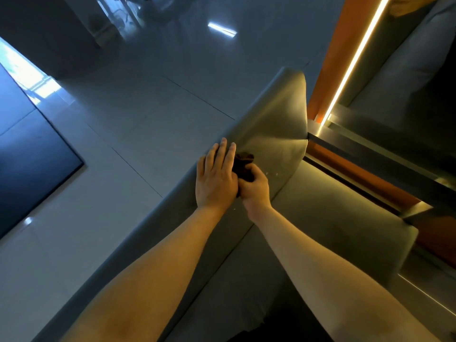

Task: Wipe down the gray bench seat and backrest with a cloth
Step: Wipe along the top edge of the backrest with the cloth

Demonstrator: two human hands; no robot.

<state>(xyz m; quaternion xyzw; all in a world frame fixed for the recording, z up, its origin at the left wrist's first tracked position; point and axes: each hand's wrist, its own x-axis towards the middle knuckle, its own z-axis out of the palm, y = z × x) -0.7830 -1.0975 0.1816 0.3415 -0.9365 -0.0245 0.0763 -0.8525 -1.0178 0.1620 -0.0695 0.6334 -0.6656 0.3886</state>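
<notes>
The gray bench runs diagonally through the view, its backrest (276, 119) rising toward the upper middle and its seat (333, 218) stretching to the lower right. A dark bunched cloth (244, 164) lies against the backrest face. My right hand (254, 188) grips the cloth with curled fingers. My left hand (216, 174) lies flat on the top edge of the backrest, fingers straight, right beside the cloth and touching my right hand. Most of the cloth is hidden between the two hands.
A glossy tiled floor (135, 134) spreads behind the backrest. A dark panel (32, 156) lies at the left. An orange wall (330, 58) with a lit strip (355, 58) and a metal ledge (370, 154) border the bench on the right.
</notes>
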